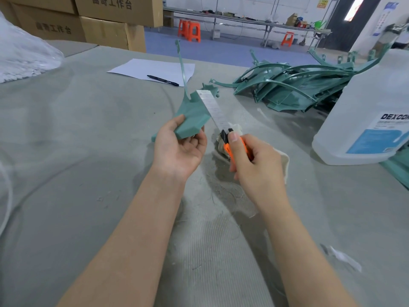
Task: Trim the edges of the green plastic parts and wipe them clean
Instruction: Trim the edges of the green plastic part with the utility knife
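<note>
My left hand [180, 144] grips a green plastic part [192, 114] by its wide lower end; a thin strip of the part rises up and away. My right hand [254, 161] holds an orange utility knife [232, 145], thumb on the slider. Its long blade [212, 109] is extended and lies along the part's right edge. A pale cloth [284, 161] lies on the table under and behind my right hand. A pile of several more green parts [290, 87] sits at the back right.
A large clear jug [371, 111] with a blue-and-white label stands at the right. A white sheet of paper [152, 68] with a black marker [162, 80] lies at the back. Cardboard boxes [88, 21] stand at the far left. Grey felt [88, 173] covers the table.
</note>
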Available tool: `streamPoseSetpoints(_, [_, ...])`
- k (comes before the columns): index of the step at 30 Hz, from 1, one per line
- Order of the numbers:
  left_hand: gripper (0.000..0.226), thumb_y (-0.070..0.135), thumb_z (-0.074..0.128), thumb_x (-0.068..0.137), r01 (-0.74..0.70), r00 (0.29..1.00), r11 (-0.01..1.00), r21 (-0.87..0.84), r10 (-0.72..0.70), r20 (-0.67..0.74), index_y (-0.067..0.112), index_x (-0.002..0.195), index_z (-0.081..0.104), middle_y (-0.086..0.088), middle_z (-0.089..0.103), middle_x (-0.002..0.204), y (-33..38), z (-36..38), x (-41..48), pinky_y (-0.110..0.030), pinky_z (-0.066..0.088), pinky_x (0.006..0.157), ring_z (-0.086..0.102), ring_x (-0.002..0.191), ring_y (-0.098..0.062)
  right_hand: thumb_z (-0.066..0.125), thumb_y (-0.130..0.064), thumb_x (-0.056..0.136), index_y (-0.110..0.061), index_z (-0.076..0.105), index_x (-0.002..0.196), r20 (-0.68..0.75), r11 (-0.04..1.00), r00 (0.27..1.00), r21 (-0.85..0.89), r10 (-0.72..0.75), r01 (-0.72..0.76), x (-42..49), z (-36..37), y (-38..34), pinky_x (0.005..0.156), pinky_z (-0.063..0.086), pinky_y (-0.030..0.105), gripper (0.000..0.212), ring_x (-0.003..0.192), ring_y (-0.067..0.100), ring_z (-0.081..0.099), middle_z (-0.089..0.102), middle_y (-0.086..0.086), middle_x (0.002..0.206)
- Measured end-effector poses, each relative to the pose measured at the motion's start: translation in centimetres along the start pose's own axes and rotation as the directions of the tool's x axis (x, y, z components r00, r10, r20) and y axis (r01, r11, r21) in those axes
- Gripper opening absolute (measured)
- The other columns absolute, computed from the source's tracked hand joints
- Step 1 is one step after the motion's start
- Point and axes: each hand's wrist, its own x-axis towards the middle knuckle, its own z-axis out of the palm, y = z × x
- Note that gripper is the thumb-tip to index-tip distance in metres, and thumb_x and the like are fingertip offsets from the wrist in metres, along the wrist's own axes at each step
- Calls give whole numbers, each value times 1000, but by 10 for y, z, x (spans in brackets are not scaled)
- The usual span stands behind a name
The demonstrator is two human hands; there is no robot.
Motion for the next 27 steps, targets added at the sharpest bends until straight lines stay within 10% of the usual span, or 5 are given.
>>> streamPoseSetpoints(9, [20, 13, 52, 93, 16, 999, 1000, 24, -16, 29, 6, 111, 58, -9, 65, 103, 1, 0, -2, -18, 49, 49, 64, 57, -14, 45, -50, 98, -7, 58, 74, 4, 996, 998, 59, 60, -60, 1, 0, 0, 66, 51, 50, 51, 63, 34, 58, 62, 15, 64])
streamPoseSetpoints(16, [16, 12, 52, 93, 17, 999, 1000, 1, -17, 45, 6, 105, 58, -8, 67, 85, 1, -1, -1, -18, 50, 50, 65, 54, -15, 45, -51, 96, 0, 59, 79, 38, 994, 998, 93, 57, -61, 0, 0, -2, 65, 50, 54, 56, 63, 36, 57, 59, 18, 64])
streamPoseSetpoints(27, [16, 17, 47, 96, 23, 999, 1000, -1, -23, 29, 6, 103, 55, -8, 61, 100, 5, -2, 3, -17, 48, 47, 60, 56, -15, 52, -50, 95, -22, 65, 76, 333, 987, 935, -56, -122, 149, -10, 7, -10, 60, 49, 41, 37, 58, 17, 56, 59, 3, 58])
